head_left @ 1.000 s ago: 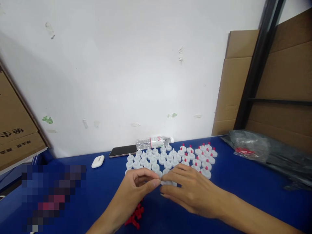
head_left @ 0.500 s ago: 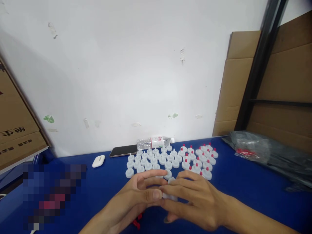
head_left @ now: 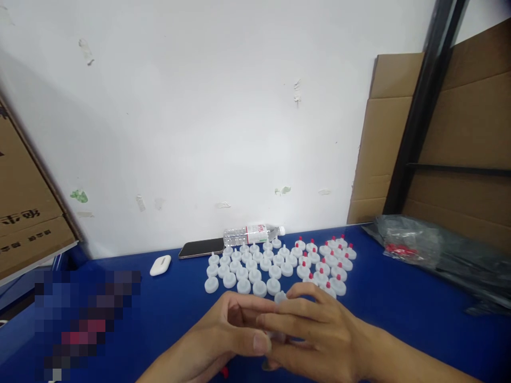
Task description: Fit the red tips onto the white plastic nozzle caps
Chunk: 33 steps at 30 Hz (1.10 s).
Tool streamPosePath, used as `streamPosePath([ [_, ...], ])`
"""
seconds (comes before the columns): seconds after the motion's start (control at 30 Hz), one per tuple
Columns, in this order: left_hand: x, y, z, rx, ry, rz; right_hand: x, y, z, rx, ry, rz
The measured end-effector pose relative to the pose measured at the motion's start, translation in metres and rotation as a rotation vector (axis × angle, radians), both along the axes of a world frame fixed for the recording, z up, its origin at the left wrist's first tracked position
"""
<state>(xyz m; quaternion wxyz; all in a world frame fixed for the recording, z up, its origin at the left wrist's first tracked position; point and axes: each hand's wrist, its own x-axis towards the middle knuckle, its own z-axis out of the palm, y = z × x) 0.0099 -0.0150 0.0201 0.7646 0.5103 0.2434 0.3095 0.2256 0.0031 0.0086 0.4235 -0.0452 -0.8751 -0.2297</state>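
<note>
Hands met near the middle of the blue table (head_left: 419, 330), w/ a small white piece (head_left: 277, 336) btwn them, mostly hidden by fingers. Left hand (head_left: 219, 330) had its thumb and index curved in from the left; right hand (head_left: 325, 330) came from the right, fingers bent over it. Tbh can't tell which hand was doing the pinching, the actual contact was covered. Another whitish bit (head_left: 280, 297) poked out just past the fingertips on the far side, maybe same pc, maybe not, idk.

Rest of the layout, fwiw: plain white caps (head_left: 243, 286) in rough rows just beyond the hands, red-tipped caps (head_left: 338, 286) grouped to their right. Red bit (head_left: 224, 371) showed at the near edge by the left hand. Far side had a clear bottle (head_left: 255, 234) on its side, phone (head_left: 202, 248) to its left, then a white case (head_left: 160, 265). Dark plastic bag (head_left: 459, 276) lay far right.
</note>
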Motion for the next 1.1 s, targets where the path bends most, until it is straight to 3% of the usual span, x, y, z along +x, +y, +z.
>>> streamPosePath([
  [0.17, 0.0, 0.001, -0.003, -0.013, 0.04, 0.086, 0.0, 0.001, 0.002, 0.004, 0.006, 0.018],
  [0.57, 0.001, 0.001, -0.005, 0.041, 0.067, 0.041, -0.003, -0.002, 0.005, -0.018, 0.032, 0.066],
  [0.7, -0.003, 0.007, -0.013, 0.136, 0.065, 0.152, 0.0, 0.004, 0.007, 0.004, 0.038, 0.03],
  [0.87, -0.017, 0.019, -0.009, 0.378, 0.288, 0.318, 0.016, 0.022, 0.008, -0.075, 0.064, -0.188],
  [0.93, -0.025, 0.024, -0.004, 0.641, 0.575, 0.462, 0.024, 0.031, 0.008, -0.18, 0.045, -0.299],
  [1.0, -0.034, 0.03, 0.0, 1.022, 0.929, 0.556, 0.03, 0.04, 0.007, -0.329, -0.015, -0.42],
  [1.07, -0.042, 0.034, 0.004, 1.236, 1.218, 0.499, 0.034, 0.048, 0.005, -0.452, -0.091, -0.512],
  [1.1, -0.046, 0.035, 0.006, 1.241, 1.321, 0.45, 0.036, 0.051, 0.003, -0.487, -0.123, -0.541],
])
